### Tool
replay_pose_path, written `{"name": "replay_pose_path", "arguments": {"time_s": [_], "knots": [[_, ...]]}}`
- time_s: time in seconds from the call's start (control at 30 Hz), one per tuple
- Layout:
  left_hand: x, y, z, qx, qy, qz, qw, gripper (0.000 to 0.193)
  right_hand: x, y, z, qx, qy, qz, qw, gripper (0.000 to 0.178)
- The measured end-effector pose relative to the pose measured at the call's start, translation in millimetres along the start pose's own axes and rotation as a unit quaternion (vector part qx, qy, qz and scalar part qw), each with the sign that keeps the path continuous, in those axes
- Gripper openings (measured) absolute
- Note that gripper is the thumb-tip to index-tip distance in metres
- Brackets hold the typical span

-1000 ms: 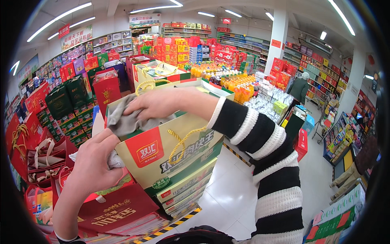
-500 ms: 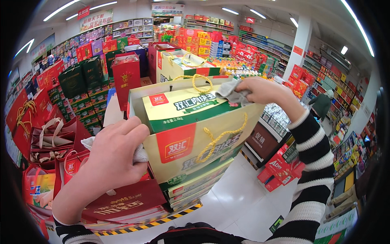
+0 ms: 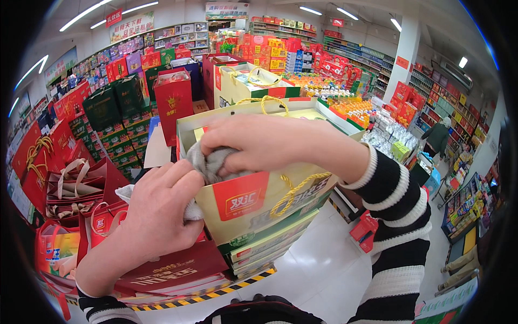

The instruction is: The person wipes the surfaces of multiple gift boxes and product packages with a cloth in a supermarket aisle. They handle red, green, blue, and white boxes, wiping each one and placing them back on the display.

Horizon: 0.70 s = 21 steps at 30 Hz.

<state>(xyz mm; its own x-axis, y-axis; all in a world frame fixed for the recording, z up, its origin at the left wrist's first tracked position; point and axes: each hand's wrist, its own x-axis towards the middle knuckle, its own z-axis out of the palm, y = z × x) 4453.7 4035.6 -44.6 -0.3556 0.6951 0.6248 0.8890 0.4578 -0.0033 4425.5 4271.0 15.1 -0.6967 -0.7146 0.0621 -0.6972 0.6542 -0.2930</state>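
Observation:
A cream gift bag (image 3: 222,224) with a red panel and yellow rope handles stands in front of me, its top open. The box (image 3: 318,114) inside it is mostly covered by my right arm. My right hand (image 3: 245,141) is closed on a crumpled grey cloth (image 3: 208,163) at the bag's near left corner. Right beside it, my left hand (image 3: 159,208) is closed around a whitish cloth (image 3: 192,210) against the bag's left side. The two hands are almost touching. Beneath the bag is a stack of similar cream and green packages (image 3: 275,237).
Dark red gift bags (image 3: 167,270) crowd the left and near side, above a yellow-and-black striped edge (image 3: 202,296). Another cream bag (image 3: 253,86) and a tall red bag (image 3: 174,105) stand behind. White floor (image 3: 318,254) lies to the right. A person (image 3: 438,135) stands farther off.
My right hand has swept left with the grey cloth, from the box's far right end to the near left corner. My left hand stays by the bag's left side.

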Motion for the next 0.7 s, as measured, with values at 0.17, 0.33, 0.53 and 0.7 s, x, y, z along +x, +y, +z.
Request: {"name": "replay_pose_path", "arguments": {"time_s": [0.17, 0.33, 0.53, 0.7], "knots": [[-5.3, -1.1, -4.7, 0.011, -0.025, -0.001, 1.0, 0.038, 19.1, 54.3, -5.2, -0.096, 0.063, 0.045, 0.992, 0.035], [-11.1, 0.7, -4.0, 0.02, 0.0, -0.028, 0.999, 0.039, -43.3, 119.2, -24.8, -0.134, 0.074, 0.245, 0.957, 0.036], [-6.7, 1.2, 10.2, -0.007, 0.035, -0.029, 0.999, 0.034, -106.5, 147.3, -25.0, -0.212, 0.123, 0.379, 0.892, 0.03], [-4.8, 4.4, 13.3, -0.016, 0.057, -0.023, 0.998, 0.033, -98.4, 112.9, -17.4, -0.286, 0.15, 0.406, 0.855, 0.024]]}}
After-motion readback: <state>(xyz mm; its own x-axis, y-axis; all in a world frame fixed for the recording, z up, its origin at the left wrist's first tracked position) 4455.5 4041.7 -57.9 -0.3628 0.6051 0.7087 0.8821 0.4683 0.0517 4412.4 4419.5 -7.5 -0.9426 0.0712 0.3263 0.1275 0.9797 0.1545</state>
